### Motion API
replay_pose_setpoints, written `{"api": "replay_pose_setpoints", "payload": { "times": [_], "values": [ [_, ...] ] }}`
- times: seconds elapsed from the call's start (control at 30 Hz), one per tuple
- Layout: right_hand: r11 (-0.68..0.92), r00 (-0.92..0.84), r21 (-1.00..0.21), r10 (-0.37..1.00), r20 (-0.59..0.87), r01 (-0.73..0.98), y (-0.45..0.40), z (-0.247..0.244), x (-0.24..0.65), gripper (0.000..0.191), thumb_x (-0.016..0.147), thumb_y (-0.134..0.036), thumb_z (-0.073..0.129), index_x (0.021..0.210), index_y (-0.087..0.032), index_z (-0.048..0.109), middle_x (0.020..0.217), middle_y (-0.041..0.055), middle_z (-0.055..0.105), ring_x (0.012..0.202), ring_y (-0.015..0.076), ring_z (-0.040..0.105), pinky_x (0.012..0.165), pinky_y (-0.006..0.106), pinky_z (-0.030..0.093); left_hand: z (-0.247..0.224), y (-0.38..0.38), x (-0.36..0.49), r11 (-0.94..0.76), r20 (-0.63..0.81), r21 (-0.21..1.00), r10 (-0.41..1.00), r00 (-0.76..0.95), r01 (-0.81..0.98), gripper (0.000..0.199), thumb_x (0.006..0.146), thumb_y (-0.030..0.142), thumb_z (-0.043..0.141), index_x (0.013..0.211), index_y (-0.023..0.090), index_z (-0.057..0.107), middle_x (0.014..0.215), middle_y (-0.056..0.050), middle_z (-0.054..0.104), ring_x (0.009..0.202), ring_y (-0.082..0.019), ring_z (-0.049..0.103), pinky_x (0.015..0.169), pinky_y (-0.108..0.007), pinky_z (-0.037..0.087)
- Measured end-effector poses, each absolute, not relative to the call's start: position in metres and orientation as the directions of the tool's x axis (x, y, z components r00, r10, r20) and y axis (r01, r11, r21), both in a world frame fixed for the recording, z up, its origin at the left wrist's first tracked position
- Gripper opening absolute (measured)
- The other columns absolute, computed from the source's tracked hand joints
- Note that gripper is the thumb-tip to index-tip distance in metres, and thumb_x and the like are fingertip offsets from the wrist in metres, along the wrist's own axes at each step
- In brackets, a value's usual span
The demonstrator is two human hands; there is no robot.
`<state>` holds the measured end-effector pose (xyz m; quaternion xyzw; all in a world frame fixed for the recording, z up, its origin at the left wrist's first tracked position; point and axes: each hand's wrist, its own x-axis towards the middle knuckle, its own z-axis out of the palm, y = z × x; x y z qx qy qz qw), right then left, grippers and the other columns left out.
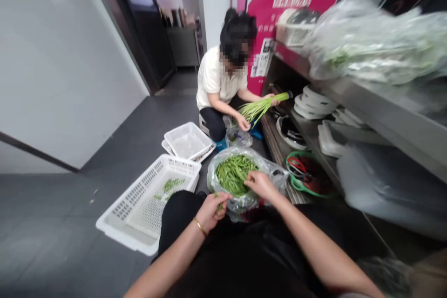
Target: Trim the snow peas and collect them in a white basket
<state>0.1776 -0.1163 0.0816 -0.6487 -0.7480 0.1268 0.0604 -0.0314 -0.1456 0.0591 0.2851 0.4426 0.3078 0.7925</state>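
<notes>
At the lower centre of the head view, the left hand (210,211) was closed on a green bean (219,206), mostly hidden by the fingers, so its direction could not be told. Just right of it, the right hand (260,184) rested loosely curled on the rim of the clear bag of beans (233,174). White writing on the pink sign (293,0) at upper centre was too blurred to read. Left of the bag, the white basket (146,205) ran diagonally.

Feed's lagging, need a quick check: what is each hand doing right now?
Left hand: closed around a green bean, beside the plastic bag.
Right hand: resting on the green beans in the bag; grip cannot be told.
</notes>
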Motion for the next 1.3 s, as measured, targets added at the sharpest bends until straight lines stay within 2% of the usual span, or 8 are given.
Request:
{"api": "replay_pose_setpoints", "payload": {
  "times": [0.13, 0.27, 0.43, 0.53, 0.8, 0.93, 1.17, 1.3],
  "values": [
    [0.261, -0.222, -0.555, 0.965, 0.137, 0.79, -0.147, 0.073, 0.163, 0.014, 0.081, -0.018, 0.057, 0.067, -0.018, 0.054, 0.062, -0.0026, 0.058, 0.057, 0.0119, 0.055, 0.055, 0.02, 0.039, 0.058, -0.13, -0.016, 0.442, -0.374, 0.872, 0.878, 0.297, -0.209, 0.044, 0.065, 0.049, 0.071, 0.084, 0.011, 0.062, 0.055, 0.003, 0.054, 0.031, -0.001, 0.03, 0.031, -0.017, 0.011],
    [0.316, -0.185, -0.588, 0.944, 0.273, 0.744, -0.143, 0.076, 0.164, 0.016, 0.081, -0.019, 0.052, 0.065, -0.019, 0.051, 0.066, 0.0009, 0.057, 0.059, 0.0147, 0.052, 0.056, 0.024, 0.036, 0.085, -0.117, 0.012, 0.346, -0.292, 0.921, 0.916, 0.275, -0.178, 0.025, 0.065, 0.034, 0.07, 0.072, 0.012, 0.06, 0.052, 0.002, 0.055, 0.028, -0.002, 0.032, 0.029, -0.018, 0.013],
    [0.149, -0.089, -0.716, 0.989, 0.121, 0.682, -0.107, 0.092, 0.182, 0.032, 0.076, -0.036, 0.062, 0.056, -0.019, 0.045, 0.054, -0.0028, 0.049, 0.054, 0.0116, 0.044, 0.053, 0.023, 0.03, 0.095, -0.087, 0.035, 0.451, -0.388, 0.859, 0.882, 0.267, -0.241, 0.017, 0.066, 0.022, 0.068, 0.078, 0.015, 0.059, 0.054, 0.005, 0.054, 0.035, -0.003, 0.042, 0.033, -0.016, 0.019],
    [0.145, -0.081, -0.761, 0.989, 0.121, 0.632, -0.101, 0.095, 0.185, 0.027, 0.072, -0.033, 0.065, 0.058, -0.017, 0.05, 0.055, -0.004, 0.049, 0.053, 0.0095, 0.041, 0.053, 0.022, 0.029, 0.086, -0.083, 0.031, 0.295, -0.199, 0.908, 0.929, 0.313, -0.297, 0.025, 0.068, 0.03, 0.071, 0.086, 0.013, 0.062, 0.059, 0.003, 0.057, 0.037, -0.003, 0.043, 0.034, -0.016, 0.019],
    [0.156, -0.506, -0.875, 0.855, -0.112, 0.457, -0.146, 0.111, 0.19, 0.036, 0.087, -0.045, 0.051, 0.067, -0.015, 0.057, 0.053, -0.0033, 0.054, 0.049, 0.0092, 0.047, 0.053, 0.021, 0.033, 0.092, -0.119, -0.016, 0.459, -0.287, 0.873, 0.757, 0.587, -0.166, 0.03, 0.07, 0.037, 0.074, 0.071, 0.01, 0.062, 0.046, 0.003, 0.049, 0.031, -0.001, 0.029, 0.034, -0.017, 0.012],
    [0.21, -0.49, -0.846, 0.869, -0.069, 0.49, -0.156, 0.114, 0.184, 0.032, 0.089, -0.043, 0.05, 0.078, -0.015, 0.06, 0.057, -0.003, 0.055, 0.052, 0.01, 0.048, 0.053, 0.021, 0.033, 0.097, -0.132, -0.026, 0.573, -0.364, 0.818, 0.576, 0.732, -0.045, 0.028, 0.07, 0.035, 0.074, 0.072, 0.008, 0.065, 0.049, 0.001, 0.052, 0.032, -0.001, 0.031, 0.033, -0.017, 0.012],
    [0.357, -0.602, -0.798, 0.799, -0.009, 0.486, -0.155, 0.132, 0.186, 0.038, 0.095, -0.04, 0.038, 0.074, -0.017, 0.06, 0.058, -0.0016, 0.057, 0.052, 0.0104, 0.049, 0.055, 0.022, 0.034, 0.11, -0.13, -0.021, 0.582, -0.353, 0.81, 0.586, 0.729, -0.075, 0.029, 0.066, 0.034, 0.075, 0.076, 0.008, 0.067, 0.047, 0.0, 0.051, 0.031, -0.002, 0.032, 0.032, -0.017, 0.015],
    [0.405, -0.433, -0.556, 0.897, 0.088, 0.726, -0.157, 0.134, 0.18, 0.038, 0.095, -0.037, 0.038, 0.067, -0.017, 0.055, 0.06, 0.0021, 0.055, 0.056, 0.0132, 0.05, 0.056, 0.024, 0.031, 0.112, -0.129, -0.011, 0.622, -0.382, 0.772, 0.613, 0.691, -0.126, 0.025, 0.07, 0.031, 0.073, 0.074, 0.008, 0.064, 0.049, 0.001, 0.05, 0.03, -0.001, 0.029, 0.032, -0.016, 0.017]
  ]
}}
